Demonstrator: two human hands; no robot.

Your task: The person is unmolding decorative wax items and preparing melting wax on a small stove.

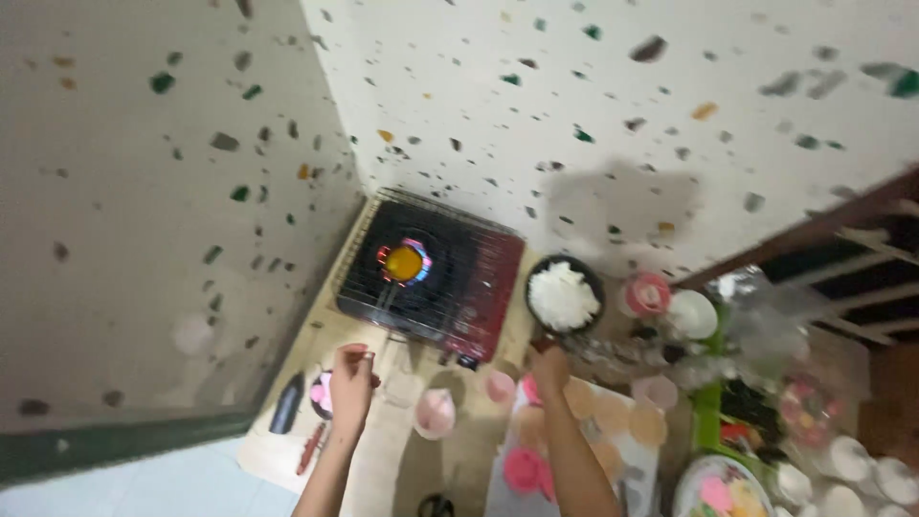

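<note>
Left arm raised from below, my left hand (351, 383) with grip pinched narrow on something small I cannot make out | right arm stretched forward, my right hand (550, 367) closed on the handle of the round black pan (565, 293) of fluffy white rice, beside the red-edged wire-grilled stove (431, 278) on the worktop (383, 450)

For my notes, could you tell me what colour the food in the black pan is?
White, in the black pan; seen in the head view.
</note>
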